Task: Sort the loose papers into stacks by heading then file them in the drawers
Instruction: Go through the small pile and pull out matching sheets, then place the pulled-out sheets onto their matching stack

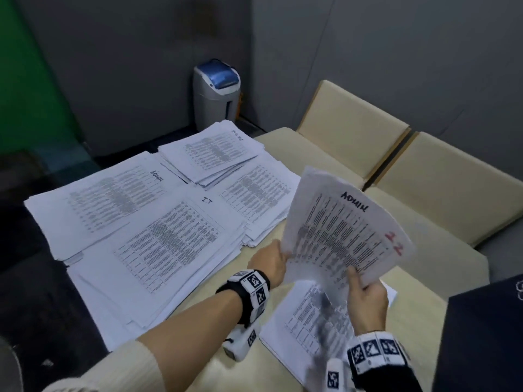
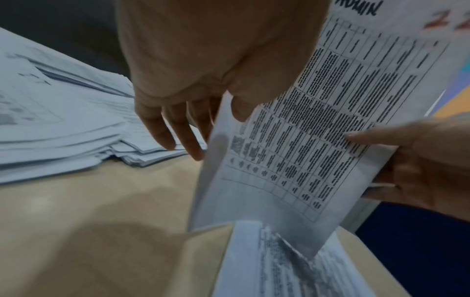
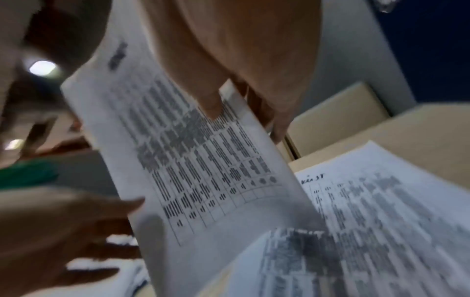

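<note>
1. Both wrists wear marker bands, and between them a sheet (image 1: pixel 339 230) headed ADMIN is held up off the table (image 1: pixel 311 154). The right hand (image 1: pixel 366 295) pinches its lower edge, thumb on the printed face; the left hand (image 1: pixel 271 261) grasps its left edge, thumb in front and fingers behind.
2. Under the raised sheet lies a small unsorted pile (image 1: pixel 305 321), flat on the table, near the person.
3. Further out sit the sorted stacks — an IT stack (image 1: pixel 158 244) close in, an ADMIN stack (image 1: pixel 96 207) to the far left, and two more (image 1: pixel 209 154) beyond, whose headings I can't read.
4. My guess is the sheet belongs on the far-left stack. To do it well, let the left hand carry it across alone, lay it heading-up with the corners squared to the sheets below, and avoid dragging it over the IT stack — those edges are already fanned out.
5. No drawers show in any view.
</note>
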Motion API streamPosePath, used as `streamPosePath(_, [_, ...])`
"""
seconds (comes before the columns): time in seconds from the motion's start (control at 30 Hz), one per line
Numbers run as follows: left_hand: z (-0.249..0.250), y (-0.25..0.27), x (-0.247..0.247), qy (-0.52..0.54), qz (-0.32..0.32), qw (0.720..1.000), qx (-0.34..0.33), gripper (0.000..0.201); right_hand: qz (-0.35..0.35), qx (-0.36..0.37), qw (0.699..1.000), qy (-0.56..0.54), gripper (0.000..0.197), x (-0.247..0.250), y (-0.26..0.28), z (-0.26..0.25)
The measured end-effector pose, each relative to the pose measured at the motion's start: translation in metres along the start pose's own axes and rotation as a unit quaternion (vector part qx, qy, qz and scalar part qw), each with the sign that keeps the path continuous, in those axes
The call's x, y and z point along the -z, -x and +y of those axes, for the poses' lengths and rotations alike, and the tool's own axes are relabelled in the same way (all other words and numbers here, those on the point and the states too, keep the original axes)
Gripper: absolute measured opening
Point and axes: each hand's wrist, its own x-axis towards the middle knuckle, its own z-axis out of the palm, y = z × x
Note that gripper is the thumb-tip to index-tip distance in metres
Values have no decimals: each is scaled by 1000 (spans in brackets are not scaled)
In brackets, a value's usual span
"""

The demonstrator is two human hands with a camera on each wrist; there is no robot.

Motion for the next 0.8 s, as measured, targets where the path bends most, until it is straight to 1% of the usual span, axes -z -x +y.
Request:
streamPosePath(0.07, [-11,0,12,7,-11,1000,-2,31,11,33,999,23,29,-9,3,-10])
streamPosePath(0.13, [-21,0,29,29,-1,1000,-2,33,36,60,998,3,33,-22,2,-27])
streamPosePath(0.2, [-36,-2,50,55,17,998,-4,32,25,55,998,-26,36,-40,0,-40])
streamPosePath(0.27, [-52,-8,78,95,34,995,-3,35,0,29,998,-52,32,-64,-4,-44])
streamPosePath(0.33, [-71,-14,109,143,49,988,11,38,-10,-6,996,-85,39,-90,-2,-49])
streamPosePath(0.37, [-82,-18,127,167,57,984,20,38,-13,-32,993,-111,39,-103,2,-52])
streamPosePath(0.43, [-108,-24,168,198,74,976,49,43,-41,-99,980,-169,29,-132,10,-53])
streamPosePath(0.5, [-145,-27,215,167,107,978,64,42,-90,-171,970,-145,27,-158,18,-42])
streamPosePath(0.53, [-166,-27,239,137,125,980,71,38,-122,-205,965,-108,28,-169,22,-34])
streamPosePath(0.6, [-210,-26,285,73,155,981,92,28,-181,-246,952,-10,33,-185,30,-10])
streamPosePath(0.67, [-252,-25,325,6,170,977,130,24,-225,-250,938,78,35,-196,38,5])
streamPosePath(0.7, [-271,-26,343,-25,173,973,148,22,-231,-251,934,103,32,-198,43,10])
streamPosePath(0.8, [-313,-34,384,-100,163,966,175,16,-222,-255,931,139,11,-202,54,2])
